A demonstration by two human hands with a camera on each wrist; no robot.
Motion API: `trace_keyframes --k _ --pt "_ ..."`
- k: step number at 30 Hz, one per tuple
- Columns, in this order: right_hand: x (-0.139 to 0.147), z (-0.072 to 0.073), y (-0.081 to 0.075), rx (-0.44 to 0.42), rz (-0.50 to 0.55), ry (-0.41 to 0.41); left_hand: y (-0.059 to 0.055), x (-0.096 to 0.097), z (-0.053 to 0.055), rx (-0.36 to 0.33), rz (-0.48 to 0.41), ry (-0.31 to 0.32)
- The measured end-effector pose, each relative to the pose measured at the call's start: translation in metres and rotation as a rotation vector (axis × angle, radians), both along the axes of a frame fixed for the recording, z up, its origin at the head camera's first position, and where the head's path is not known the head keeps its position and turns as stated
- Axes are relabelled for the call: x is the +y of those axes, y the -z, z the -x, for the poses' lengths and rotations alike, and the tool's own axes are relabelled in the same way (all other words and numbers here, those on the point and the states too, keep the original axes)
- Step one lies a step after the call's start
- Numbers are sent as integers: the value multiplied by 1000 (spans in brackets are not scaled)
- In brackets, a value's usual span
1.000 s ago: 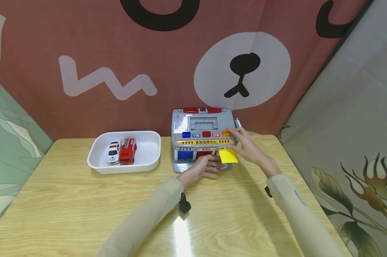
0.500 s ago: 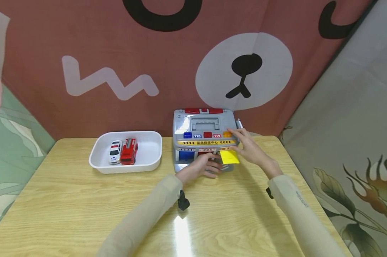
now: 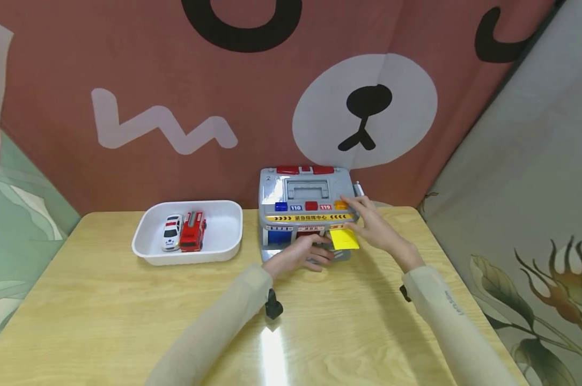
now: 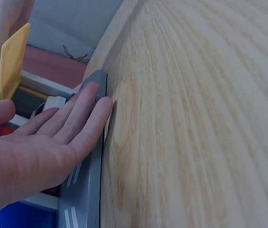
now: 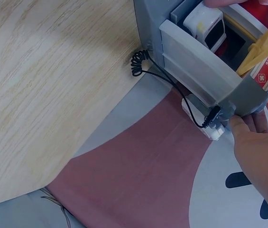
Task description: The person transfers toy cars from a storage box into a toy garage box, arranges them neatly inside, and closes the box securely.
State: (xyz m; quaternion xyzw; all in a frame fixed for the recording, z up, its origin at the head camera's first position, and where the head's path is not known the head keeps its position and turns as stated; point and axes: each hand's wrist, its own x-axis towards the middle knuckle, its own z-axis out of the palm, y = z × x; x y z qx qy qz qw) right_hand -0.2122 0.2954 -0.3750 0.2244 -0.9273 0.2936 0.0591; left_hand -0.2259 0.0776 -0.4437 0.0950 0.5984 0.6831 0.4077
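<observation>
A grey toy garage with blue, red and orange lights on its sloped roof stands at the table's back edge. Its yellow door is swung up and out at the right bay. A white toy vehicle sits in that bay. My left hand reaches across the front with fingers extended, fingertips close by the vehicle and the grey ramp. My right hand holds the garage's right front corner, thumb at the front sign and fingers on the roof beside the orange light.
To the left, a white tray holds a white police car and a red fire truck. A small white handset with a black coiled cord hangs on the garage's right side. Patterned curtains rise behind the table.
Both hands keep nearly the same places at the garage, and the yellow door stays raised. The head view shifts slightly.
</observation>
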Motion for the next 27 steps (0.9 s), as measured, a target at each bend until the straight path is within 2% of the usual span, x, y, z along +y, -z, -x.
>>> trace_keyframes --k 7,17,21,24,27 --pt "-3 1 3 -5 0 -7 5 -5 -1 -2 -24 18" --pt "-3 6 1 -4 -4 -5 5 -3 -1 29 -17 13" --pt "-4 4 -2 -27 -19 6 3 -9 -7 45 3 13" --pt "-4 2 -4 -48 -33 11 -3 -17 -16 120 41 30" --pt "-4 -1 -4 -26 -58 11 -11 -27 -24 265 72 55"
